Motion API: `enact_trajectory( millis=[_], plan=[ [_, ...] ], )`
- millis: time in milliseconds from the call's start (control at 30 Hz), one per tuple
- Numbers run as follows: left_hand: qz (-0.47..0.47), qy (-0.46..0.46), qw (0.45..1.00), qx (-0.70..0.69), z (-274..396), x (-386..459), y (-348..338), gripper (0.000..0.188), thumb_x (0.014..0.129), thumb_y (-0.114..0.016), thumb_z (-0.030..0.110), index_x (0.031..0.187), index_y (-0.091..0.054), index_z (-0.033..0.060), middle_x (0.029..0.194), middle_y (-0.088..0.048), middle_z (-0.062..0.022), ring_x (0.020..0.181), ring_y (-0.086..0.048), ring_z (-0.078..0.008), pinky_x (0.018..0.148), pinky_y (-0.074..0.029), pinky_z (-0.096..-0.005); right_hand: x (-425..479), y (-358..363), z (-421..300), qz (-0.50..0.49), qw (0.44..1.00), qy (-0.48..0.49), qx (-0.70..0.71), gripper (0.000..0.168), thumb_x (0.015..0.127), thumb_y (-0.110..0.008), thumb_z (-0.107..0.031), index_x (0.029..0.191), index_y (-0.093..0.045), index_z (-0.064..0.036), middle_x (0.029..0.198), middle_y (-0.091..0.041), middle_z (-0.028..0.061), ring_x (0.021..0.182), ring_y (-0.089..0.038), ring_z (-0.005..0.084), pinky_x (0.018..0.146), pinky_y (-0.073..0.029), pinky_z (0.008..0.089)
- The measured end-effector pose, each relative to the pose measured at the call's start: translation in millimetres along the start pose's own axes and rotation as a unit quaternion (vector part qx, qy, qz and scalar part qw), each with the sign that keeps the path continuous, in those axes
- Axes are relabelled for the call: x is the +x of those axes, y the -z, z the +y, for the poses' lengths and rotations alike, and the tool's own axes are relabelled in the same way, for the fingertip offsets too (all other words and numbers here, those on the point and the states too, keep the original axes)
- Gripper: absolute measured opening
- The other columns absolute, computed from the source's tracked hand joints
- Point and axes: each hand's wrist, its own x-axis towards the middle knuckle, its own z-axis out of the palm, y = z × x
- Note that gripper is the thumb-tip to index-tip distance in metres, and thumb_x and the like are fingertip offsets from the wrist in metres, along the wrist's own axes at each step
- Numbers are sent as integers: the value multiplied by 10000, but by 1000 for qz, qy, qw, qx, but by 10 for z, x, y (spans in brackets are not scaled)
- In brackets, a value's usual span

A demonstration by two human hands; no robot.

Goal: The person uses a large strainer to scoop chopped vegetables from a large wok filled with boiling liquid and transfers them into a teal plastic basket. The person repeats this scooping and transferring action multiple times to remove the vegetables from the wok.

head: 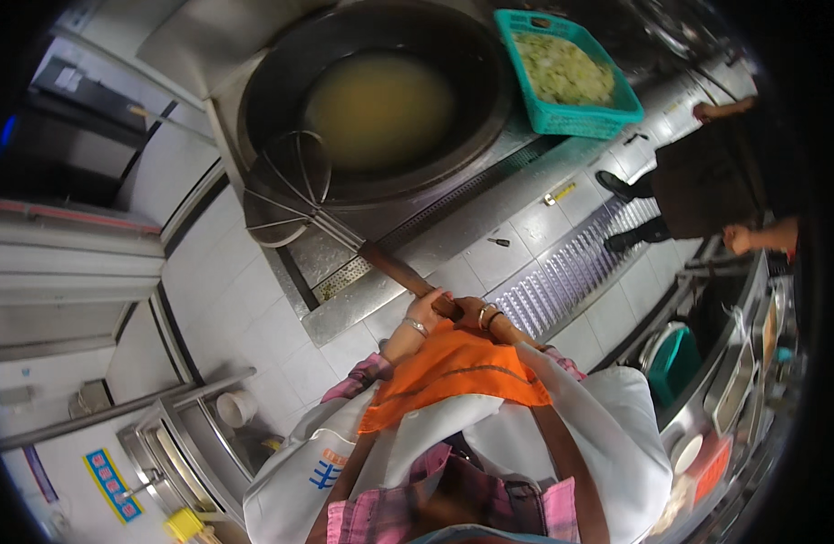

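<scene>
My left hand point(423, 314) is wrapped around the wooden handle of a large wire strainer point(396, 268), close to its butt end. At that same end my right hand point(472, 313) grips the handle with curled fingers; they are partly hidden. The strainer's round wire head point(287, 190) is over the left rim of a big dark wok point(471, 75). Yellowish, cloudy liquid point(379, 112) fills the wok's bottom. To the right of the wok, a turquoise plastic basket point(587, 122) holds chopped pale-green vegetables point(563, 71), apparently cabbage.
A steel stove edge point(417, 262) with a perforated drain channel point(342, 280) runs before me. A co-worker in a dark apron point(702, 177) stands at the right by a ribbed floor mat point(559, 272). Trays line the right-hand counter point(730, 387). A white bucket point(236, 408) stands at left.
</scene>
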Motion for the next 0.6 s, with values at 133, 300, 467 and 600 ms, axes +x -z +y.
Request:
enact_trajectory(
  millis=[133,300,467,600],
  plan=[
    [-15,-19,1000,2,-52,41,-20,210,810,-619,134,948,-479,62,914,-565,-100,865,-566,-241,759,-474,-374,88,-49,243,20,998,31,45,554,565,-735,-290,1017,-551,-27,905,-623,174,866,-595,317,766,-471,366],
    [60,-78,986,134,52,-90,-126,320,799,-639,242,1006,-481,56,987,-562,-100,905,-561,-229,800,-460,-364,168,-61,190,53,995,83,34,508,626,-721,-307,951,-478,-2,904,-599,210,869,-572,367,746,-463,399],
    [84,-113,965,222,43,-161,-284,425,784,-650,300,1076,-463,53,1016,-560,-92,926,-559,-208,747,-476,-339,319,-62,-48,150,983,90,56,539,683,-678,-415,932,-445,2,801,-606,226,775,-589,390,680,-477,414],
    [120,-122,941,293,55,-215,-190,389,793,-641,324,1037,-477,71,985,-571,-84,868,-579,-192,690,-492,-308,436,-152,-24,190,975,105,50,516,689,-668,-424,894,-477,9,760,-608,229,736,-597,387,648,-482,424]
  ],
)
